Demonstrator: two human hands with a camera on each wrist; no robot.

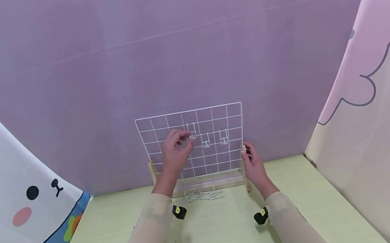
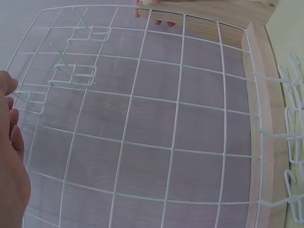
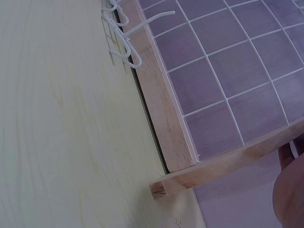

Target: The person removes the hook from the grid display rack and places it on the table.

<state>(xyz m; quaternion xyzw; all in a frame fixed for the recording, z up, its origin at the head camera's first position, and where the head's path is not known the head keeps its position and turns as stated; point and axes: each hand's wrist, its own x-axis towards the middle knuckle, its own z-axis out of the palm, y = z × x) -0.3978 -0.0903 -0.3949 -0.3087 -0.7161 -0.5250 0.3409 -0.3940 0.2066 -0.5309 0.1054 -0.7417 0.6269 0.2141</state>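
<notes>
A white wire grid panel [image 1: 218,157] stands upright in a wooden stand [image 1: 207,186] at the back of a pale green table [image 1: 217,237]. Three white hooks hang on it side by side: the left one [image 1: 192,132], the middle one [image 1: 206,142] and the right one [image 1: 223,137]. My left hand [image 1: 182,138] is raised to the grid, its curled fingertips pinching the left hook [image 2: 29,101]. My right hand [image 1: 248,155] grips the stand's right post [image 1: 244,160]. In the left wrist view only the hand's edge [image 2: 10,156] shows.
Several loose white hooks [image 1: 201,196] lie on the table in front of the stand's base, seen also in the wrist views [image 3: 121,33] [image 2: 292,123]. A purple backdrop [image 1: 185,49] rises behind, with printed cloth walls left [image 1: 12,194] and right [image 1: 375,114].
</notes>
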